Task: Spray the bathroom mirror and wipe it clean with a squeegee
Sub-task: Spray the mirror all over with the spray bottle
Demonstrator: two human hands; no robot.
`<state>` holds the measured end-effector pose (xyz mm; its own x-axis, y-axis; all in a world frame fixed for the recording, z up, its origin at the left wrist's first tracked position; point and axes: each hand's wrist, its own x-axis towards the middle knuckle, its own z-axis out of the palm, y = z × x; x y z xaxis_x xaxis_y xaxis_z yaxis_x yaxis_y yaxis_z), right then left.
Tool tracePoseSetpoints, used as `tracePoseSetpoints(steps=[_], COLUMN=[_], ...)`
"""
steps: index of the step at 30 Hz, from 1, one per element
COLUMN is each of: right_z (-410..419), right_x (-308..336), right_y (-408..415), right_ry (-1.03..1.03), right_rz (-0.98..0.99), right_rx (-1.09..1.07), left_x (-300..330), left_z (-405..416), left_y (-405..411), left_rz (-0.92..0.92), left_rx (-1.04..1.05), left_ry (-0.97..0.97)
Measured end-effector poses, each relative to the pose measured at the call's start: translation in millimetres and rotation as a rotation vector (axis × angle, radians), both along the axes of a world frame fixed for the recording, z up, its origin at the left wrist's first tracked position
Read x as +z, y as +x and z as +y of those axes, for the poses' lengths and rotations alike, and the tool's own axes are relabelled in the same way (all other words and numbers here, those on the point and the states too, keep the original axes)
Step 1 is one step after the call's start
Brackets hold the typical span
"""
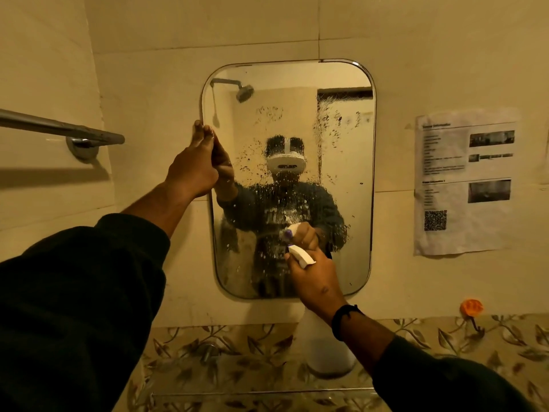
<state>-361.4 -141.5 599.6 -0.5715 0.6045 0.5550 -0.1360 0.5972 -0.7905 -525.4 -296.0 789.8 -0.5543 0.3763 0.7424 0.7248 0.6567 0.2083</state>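
Note:
A rounded rectangular mirror point(341, 203) hangs on the tiled wall, speckled with spray droplets over its middle and upper right. My left hand point(194, 165) grips the mirror's left edge about halfway up. My right hand point(315, 278) is closed around a white spray bottle point(329, 346), whose nozzle head point(301, 255) points at the lower middle of the glass, close to it. The bottle's translucent body hangs below my wrist. No squeegee is in sight.
A metal towel bar point(59, 129) juts from the wall at left. A printed paper sheet point(466, 182) is stuck to the wall right of the mirror. An orange hook point(471, 307) sits lower right. A glass shelf point(261, 392) runs below, before floral tiles.

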Motion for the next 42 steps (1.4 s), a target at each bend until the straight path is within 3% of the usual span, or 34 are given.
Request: tracePoseSetpoints(steps=[5,11,19,37,42], right_z=[12,36,51,77,84], right_x=[-3,-3,-2,4,0], right_y=[9,22,34,45,56], right_ry=[-0.025,-0.029,-0.069,-0.080,-0.063], right_rz=[-0.003,-0.011,0.045,0.051,0.058], right_rx=[0.008,-0.131,-0.094,-0.324,-0.268], left_x=[-1,-3,-3,-3,-3], left_z=[2,3,3,1,1], left_y=[-4,-8,-8,-13,-14], left_rz=[0.009,0.020,0.014,0.022,0.028], left_rx=[-0.001,0.000,0.002,0.000,-0.004], left_ry=[0.005,0.018,0.019,-0.009,-0.009])
